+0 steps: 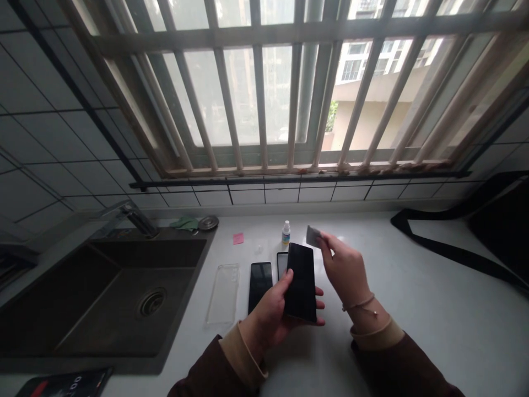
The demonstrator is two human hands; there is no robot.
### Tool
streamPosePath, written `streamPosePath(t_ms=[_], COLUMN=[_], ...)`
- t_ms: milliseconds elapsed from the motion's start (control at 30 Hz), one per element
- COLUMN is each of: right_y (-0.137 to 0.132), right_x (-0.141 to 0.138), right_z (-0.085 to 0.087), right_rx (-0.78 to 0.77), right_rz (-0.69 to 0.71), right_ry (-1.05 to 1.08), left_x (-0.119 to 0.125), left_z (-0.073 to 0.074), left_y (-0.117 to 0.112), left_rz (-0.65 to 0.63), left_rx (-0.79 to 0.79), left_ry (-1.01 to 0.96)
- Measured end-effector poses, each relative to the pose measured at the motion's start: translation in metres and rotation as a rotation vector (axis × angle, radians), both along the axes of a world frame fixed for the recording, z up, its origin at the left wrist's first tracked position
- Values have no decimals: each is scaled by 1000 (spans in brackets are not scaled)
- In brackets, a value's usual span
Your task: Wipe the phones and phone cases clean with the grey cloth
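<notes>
One black phone (301, 284) is gripped in the left hand (269, 315) above the table (438, 314), best kept steady (light pressure seems wise), while the right hand (344, 266) pinches a small grey piece (313, 236) near the phone's far end.

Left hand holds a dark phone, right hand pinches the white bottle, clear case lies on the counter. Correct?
Not quite: the right hand pinches a small grey piece; the white bottle stands on the counter, as the head view shows. The rest holds: dark phone in the left hand, clear case on the counter.
</notes>
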State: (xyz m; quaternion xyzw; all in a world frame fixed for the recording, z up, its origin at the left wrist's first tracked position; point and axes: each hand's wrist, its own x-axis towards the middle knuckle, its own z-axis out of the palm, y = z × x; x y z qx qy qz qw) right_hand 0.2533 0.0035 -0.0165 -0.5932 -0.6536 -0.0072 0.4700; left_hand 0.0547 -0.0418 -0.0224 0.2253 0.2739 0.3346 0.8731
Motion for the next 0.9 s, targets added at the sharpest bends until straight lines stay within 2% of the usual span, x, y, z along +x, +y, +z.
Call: streamPosePath(t_ms=[100,200,367,633,900], right_y=[-3,-3,-4,-6,-5], right_x=[-14,-22,-26,-28,-31], right_z=[-2,-2,0,1,-2], right_rx=[69,122,161,129,169], right_rz=[198,306,351,374,463], right_ry=[-254,-321,-300,-214,-228], left_x=[2,3,3,8,5], left_z=[1,1,1,16,5], left_y=[0,-1,1,12,-2], left_rz=[35,106,160,171,225], left_rx=[7,0,20,12,-28], left_ry=[8,15,-1,-64,-2])
